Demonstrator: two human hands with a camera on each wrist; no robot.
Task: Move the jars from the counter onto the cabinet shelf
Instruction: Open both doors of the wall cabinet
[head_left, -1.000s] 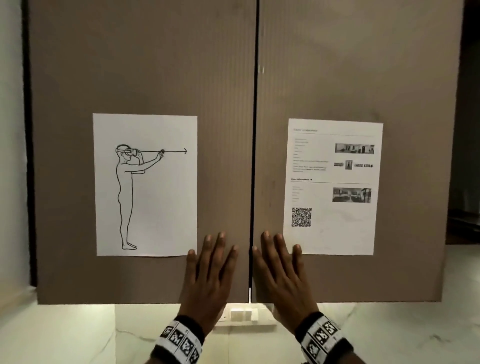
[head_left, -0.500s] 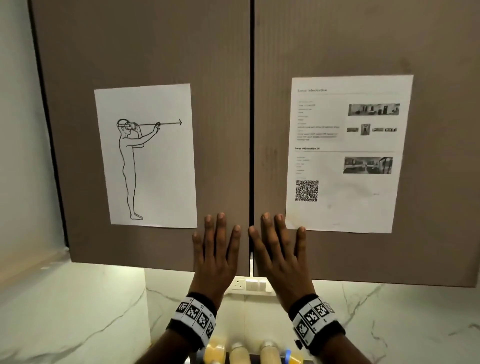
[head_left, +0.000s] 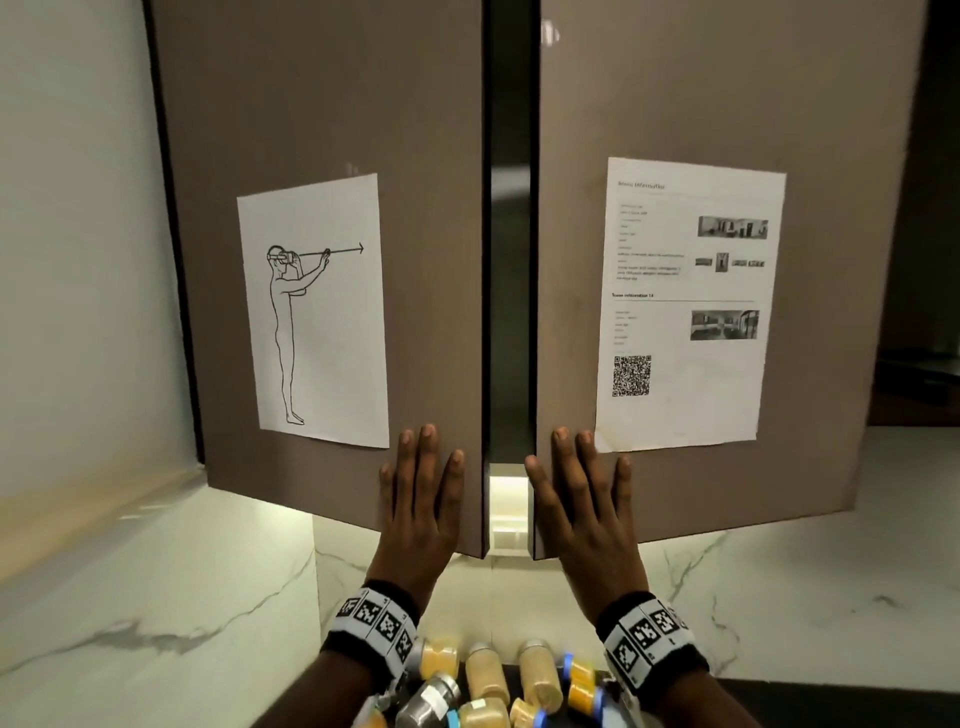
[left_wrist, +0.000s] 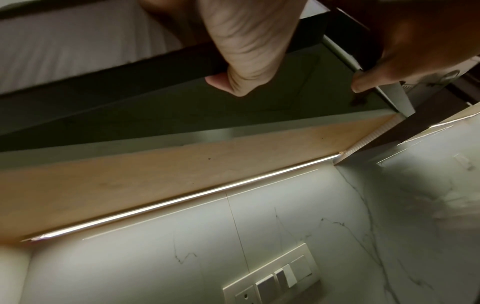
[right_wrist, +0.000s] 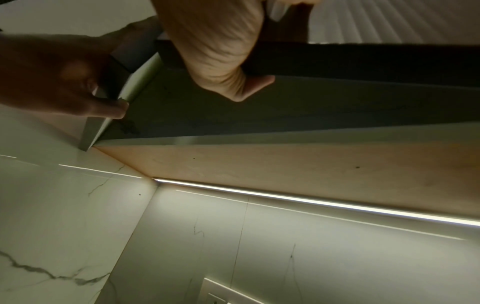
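Note:
Several jars (head_left: 485, 675) of yellow and beige contents, one of them metal-capped, lie and stand on the dark counter at the bottom of the head view, between my wrists. Above them the two brown cabinet doors stand slightly ajar with a dark gap (head_left: 511, 260) between them. My left hand (head_left: 421, 499) lies with straight fingers on the left door (head_left: 322, 130), its thumb (left_wrist: 218, 82) hooked behind the door's bottom edge. My right hand (head_left: 582, 504) holds the right door (head_left: 727, 104) the same way, thumb (right_wrist: 262, 80) tucked behind. The shelf inside is hidden.
A drawing sheet (head_left: 317, 312) and an info sheet (head_left: 685, 301) are taped to the doors. A light strip (right_wrist: 311, 203) runs under the cabinet above the marble backsplash (head_left: 779, 597), which carries a switch plate (left_wrist: 272, 275). A marble wall (head_left: 78, 260) closes the left side.
The doors, flush and closed before, have swung out towards me, opening a dark gap. My hands have moved apart with them, and the jars have come into view below.

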